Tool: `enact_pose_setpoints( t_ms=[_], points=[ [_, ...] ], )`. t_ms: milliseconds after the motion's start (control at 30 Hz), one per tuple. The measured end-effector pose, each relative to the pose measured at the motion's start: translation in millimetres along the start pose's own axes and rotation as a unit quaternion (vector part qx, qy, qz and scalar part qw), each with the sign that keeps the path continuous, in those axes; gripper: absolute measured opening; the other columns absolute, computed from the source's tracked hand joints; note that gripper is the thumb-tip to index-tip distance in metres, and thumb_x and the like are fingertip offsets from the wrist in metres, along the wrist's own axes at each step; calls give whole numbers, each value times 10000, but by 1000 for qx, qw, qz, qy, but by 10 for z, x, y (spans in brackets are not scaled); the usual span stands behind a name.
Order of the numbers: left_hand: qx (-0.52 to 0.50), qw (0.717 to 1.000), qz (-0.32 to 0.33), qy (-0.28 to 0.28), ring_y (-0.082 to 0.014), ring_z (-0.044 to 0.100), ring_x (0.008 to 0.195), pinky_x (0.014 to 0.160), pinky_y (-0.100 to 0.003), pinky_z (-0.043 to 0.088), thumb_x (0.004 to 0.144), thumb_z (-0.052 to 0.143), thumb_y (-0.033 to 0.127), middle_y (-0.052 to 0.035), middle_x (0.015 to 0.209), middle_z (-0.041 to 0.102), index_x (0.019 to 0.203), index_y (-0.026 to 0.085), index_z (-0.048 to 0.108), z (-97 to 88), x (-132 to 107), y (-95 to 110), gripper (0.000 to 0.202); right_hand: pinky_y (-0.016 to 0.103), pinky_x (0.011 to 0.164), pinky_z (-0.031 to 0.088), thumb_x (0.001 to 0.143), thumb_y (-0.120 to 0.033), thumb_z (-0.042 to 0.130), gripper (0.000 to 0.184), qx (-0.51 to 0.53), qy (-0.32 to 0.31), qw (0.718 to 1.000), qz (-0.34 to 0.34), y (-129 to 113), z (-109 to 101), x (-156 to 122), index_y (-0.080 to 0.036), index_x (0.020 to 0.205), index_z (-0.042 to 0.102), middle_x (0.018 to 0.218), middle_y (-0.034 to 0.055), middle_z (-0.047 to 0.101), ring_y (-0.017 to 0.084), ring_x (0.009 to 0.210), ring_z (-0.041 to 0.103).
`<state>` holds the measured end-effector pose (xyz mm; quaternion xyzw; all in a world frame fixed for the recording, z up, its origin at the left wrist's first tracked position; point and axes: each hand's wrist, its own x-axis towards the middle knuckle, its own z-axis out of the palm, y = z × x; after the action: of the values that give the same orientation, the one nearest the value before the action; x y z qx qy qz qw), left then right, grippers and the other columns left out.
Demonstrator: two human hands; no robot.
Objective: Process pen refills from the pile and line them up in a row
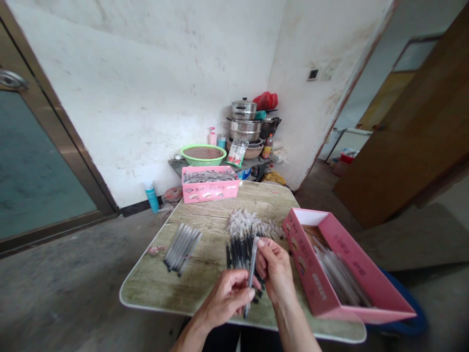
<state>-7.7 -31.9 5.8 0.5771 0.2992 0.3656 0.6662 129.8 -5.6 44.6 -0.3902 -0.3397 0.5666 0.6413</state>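
Note:
Over the table's near side I hold one pen (pixel 251 274) upright and slightly tilted. My left hand (pixel 227 295) pinches its lower barrel between thumb and fingers. At the top end, the thumb and fingers of my right hand (pixel 275 266) are closed on the pen by its clear cap. Just behind my hands lies a bunch of black pen refills (pixel 240 249), partly hidden by them. Beyond these is a heap of small whitish clear pieces (pixel 242 221), which look like pen caps. To the left rests a row of pens (pixel 183 247) with dark ends.
A pink box (pixel 210 191) full of pens stands at the table's far edge. Another pink box (pixel 308 274) with clear barrels sits on the right edge. Behind the table (pixel 154 286) are a green basin (pixel 186 159) and stacked pots (pixel 245 127); a spray can (pixel 151 198) stands on the floor.

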Motion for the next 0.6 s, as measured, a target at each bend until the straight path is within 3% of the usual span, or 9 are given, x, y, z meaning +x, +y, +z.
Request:
enact_pose_setpoints(
  t_ms=[233, 367, 433, 533, 600],
  points=[
    [31, 999, 18, 31, -67, 442, 446, 435, -174, 364, 809, 601, 424, 13, 569, 509, 903, 110, 650, -44, 12, 7, 331, 151, 294, 162, 784, -415, 657, 275, -44, 10, 999, -1, 28, -12, -42, -159, 756, 558, 401, -113, 368, 29, 306, 228],
    [48, 997, 30, 50, -73, 455, 449, 434, -179, 370, 831, 579, 392, 3, 583, 537, 918, 116, 660, -68, 37, 3, 301, 191, 434, 404, 797, -404, 642, 309, -175, 28, 981, -78, 54, -100, -108, -136, 951, 630, 591, -18, 589, 100, 479, 511],
    [49, 997, 35, 54, -76, 457, 452, 438, -183, 375, 835, 576, 388, 7, 574, 527, 870, 115, 661, -63, 49, -9, 289, 215, 523, 457, 795, -386, 646, 273, -225, -18, 971, -84, 101, -126, -169, -136, 905, 649, 687, 15, 630, 135, 589, 581],
    [49, 997, 38, 46, -86, 479, 458, 451, -193, 387, 835, 575, 399, 11, 548, 515, 755, 117, 649, -63, 64, -21, 302, 215, 440, 418, 845, -401, 569, 267, -224, -94, 969, -38, 182, -124, -259, -150, 766, 612, 594, -10, 581, 125, 474, 550],
    [62, 996, 37, 46, -101, 513, 478, 472, -201, 405, 831, 579, 408, -1, 542, 538, 687, 121, 641, -97, 82, -6, 327, 211, 420, 395, 875, -412, 517, 301, -222, -95, 970, -33, 204, -111, -305, -165, 711, 566, 537, -26, 546, 116, 429, 521]
  ],
)
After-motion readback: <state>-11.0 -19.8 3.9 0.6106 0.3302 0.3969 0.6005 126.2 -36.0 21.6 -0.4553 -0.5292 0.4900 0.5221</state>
